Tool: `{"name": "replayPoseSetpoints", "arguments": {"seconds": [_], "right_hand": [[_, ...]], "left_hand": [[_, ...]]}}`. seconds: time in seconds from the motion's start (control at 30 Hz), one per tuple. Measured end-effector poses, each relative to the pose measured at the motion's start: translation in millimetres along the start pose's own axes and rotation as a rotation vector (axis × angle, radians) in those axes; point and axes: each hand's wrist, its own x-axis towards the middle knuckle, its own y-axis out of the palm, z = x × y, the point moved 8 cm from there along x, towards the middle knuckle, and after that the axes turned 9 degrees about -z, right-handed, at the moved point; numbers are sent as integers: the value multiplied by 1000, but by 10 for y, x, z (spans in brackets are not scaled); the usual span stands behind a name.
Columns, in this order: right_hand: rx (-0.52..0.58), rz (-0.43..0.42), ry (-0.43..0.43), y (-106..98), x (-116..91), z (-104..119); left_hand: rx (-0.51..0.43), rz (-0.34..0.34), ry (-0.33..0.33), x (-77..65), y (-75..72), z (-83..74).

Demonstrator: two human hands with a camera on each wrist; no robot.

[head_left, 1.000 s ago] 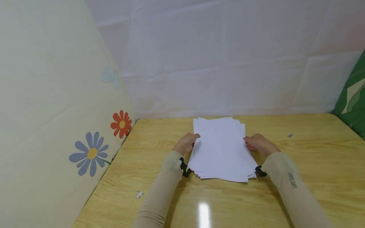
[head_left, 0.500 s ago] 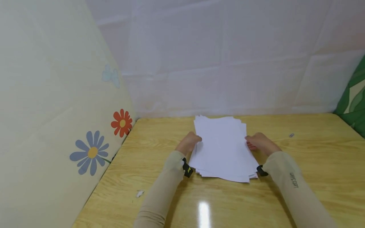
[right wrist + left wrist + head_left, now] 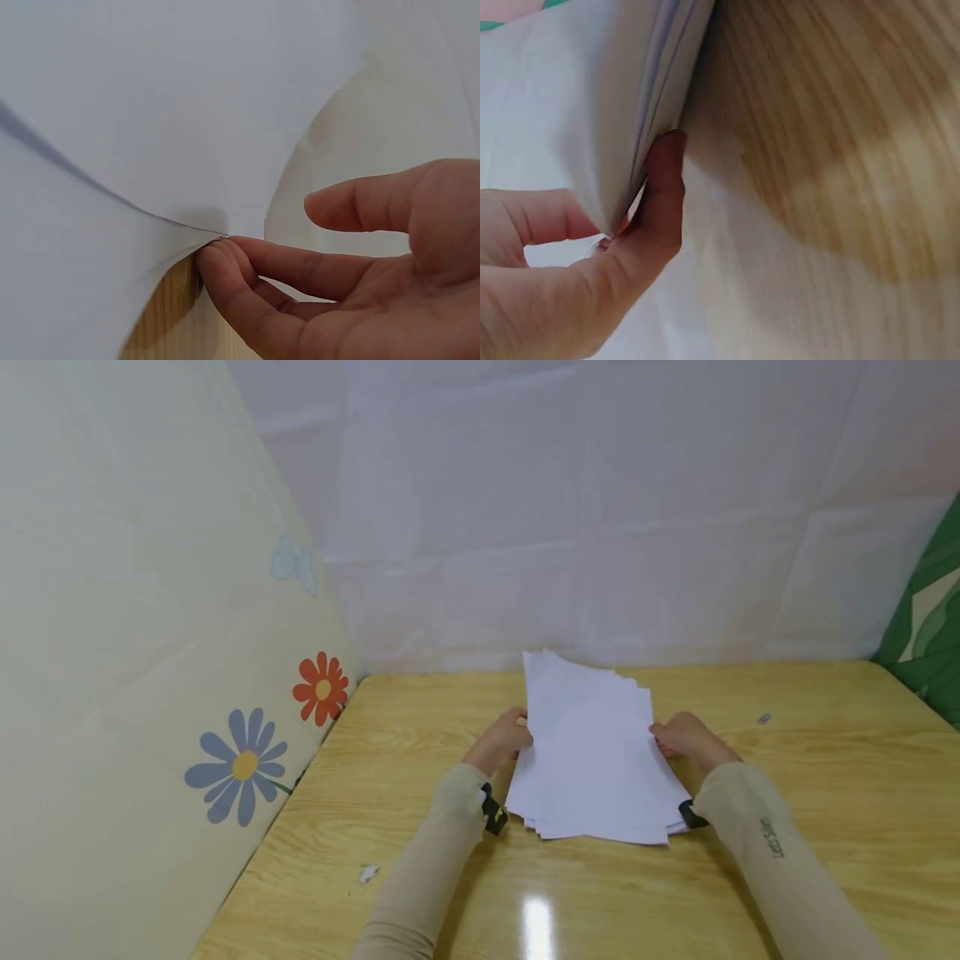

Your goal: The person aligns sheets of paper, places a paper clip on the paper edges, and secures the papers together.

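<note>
A stack of white paper sheets (image 3: pixel 588 752), its edges uneven, lies between the two hands on the wooden table. My left hand (image 3: pixel 501 743) pinches the stack's left edge; in the left wrist view the thumb (image 3: pixel 547 212) is on one side of the sheets and the fingers (image 3: pixel 664 176) on the other. The far left corner of the stack is raised. At the right edge is my right hand (image 3: pixel 688 739). Its fingertips (image 3: pixel 214 255) touch the sheets' edge in the right wrist view, while the thumb (image 3: pixel 352 202) stands apart from the paper.
A pale cloth wall (image 3: pixel 585 527) rises behind the table (image 3: pixel 810 827). Another wall with printed flowers (image 3: pixel 243 766) stands along the left side. There is a small grey object (image 3: pixel 764 718) at the back right and a whitish patch (image 3: pixel 368 873) at the front left.
The far left corner of the stack has risen, and the sheets have shifted slightly right. My left hand has moved a little to the right; the right hand has shifted only slightly.
</note>
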Motion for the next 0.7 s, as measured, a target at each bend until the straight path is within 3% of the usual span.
{"name": "replayPoseSetpoints", "arguments": {"seconds": [0.27,0.5,0.7], "right_hand": [[-22,-4,-30,-17,15,-37],[-62,-8,-72,-60,27,-22],[-127,2,-92,-78,50,-24]], "left_hand": [[-48,-30,12,25,4,37],[-120,-21,92,45,2,-40],[-127,-25,107,46,-10,-87]]}}
